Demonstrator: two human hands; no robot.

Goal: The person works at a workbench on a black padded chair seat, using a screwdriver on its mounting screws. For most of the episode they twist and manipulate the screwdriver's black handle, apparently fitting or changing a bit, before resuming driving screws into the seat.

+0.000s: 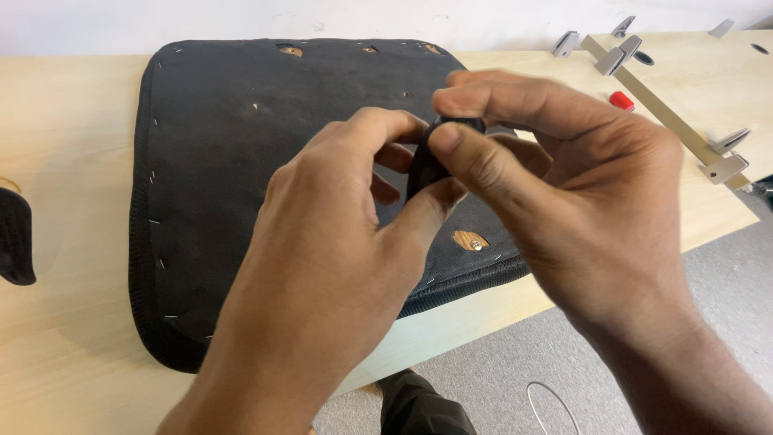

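Both my hands meet above a black fabric-covered seat pad [241, 145] lying underside up on a wooden table. My left hand [338, 250] and my right hand [564, 185] together pinch a small black part [423, 165] between thumbs and fingertips. Most of that part is hidden by my fingers. Staples run along the pad's edge, and round holes show wood with a metal insert [471, 240].
The light wooden table [64, 145] ends at a front edge near my body, with grey floor [725, 282] below. Metal brackets [725, 157] and a small red item [621, 100] lie at the right. A dark object [16, 242] sits at the left edge.
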